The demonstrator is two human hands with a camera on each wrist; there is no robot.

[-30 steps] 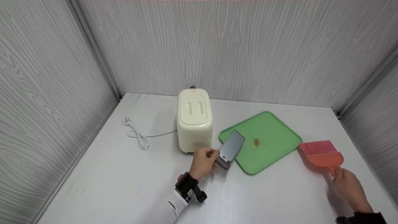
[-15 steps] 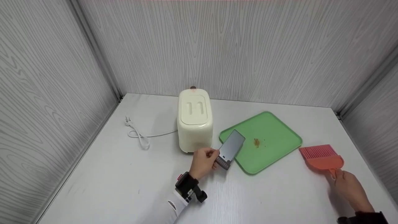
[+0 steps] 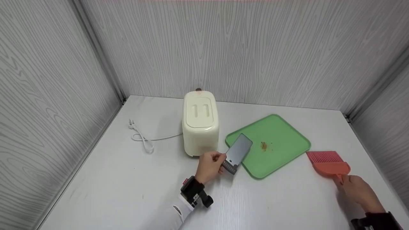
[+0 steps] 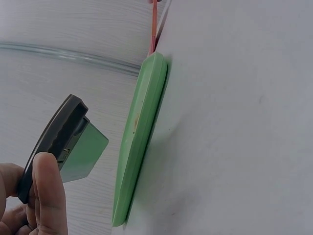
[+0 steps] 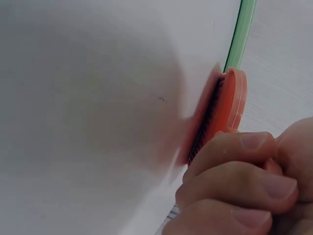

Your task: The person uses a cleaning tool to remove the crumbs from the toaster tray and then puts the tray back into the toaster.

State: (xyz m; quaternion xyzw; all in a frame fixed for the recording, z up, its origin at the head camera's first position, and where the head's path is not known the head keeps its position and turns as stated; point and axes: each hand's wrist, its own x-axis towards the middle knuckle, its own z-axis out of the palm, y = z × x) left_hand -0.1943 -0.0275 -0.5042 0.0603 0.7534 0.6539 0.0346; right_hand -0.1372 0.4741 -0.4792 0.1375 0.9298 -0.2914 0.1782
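My left hand (image 3: pixel 209 166) pinches the dark front end of a flat metal crumb tray (image 3: pixel 239 148), thumb on one side and fingers on the other. The metal plate tilts over the left corner of a green tray (image 3: pixel 278 131); the left wrist view shows its dark edge (image 4: pixel 54 132) raised above the table. Brown crumbs (image 3: pixel 264 146) lie on the green tray. On the right, my right hand (image 3: pixel 359 191) grips the handle of an orange hand brush (image 3: pixel 332 169) with pink-red bristles. In the right wrist view the brush (image 5: pixel 230 103) is low over the table, near the green tray's edge.
A cream toaster (image 3: pixel 201 134) stands behind my left hand. Its white cord and plug (image 3: pixel 140 137) lie on the table to the left. Grey wood-grain panels (image 3: pixel 223 51) close off the back and both sides.
The right hand has lowered the brush toward the near side and slightly left, its bristles now beside the green tray's right corner. My left hand and the crumb tray have barely moved.
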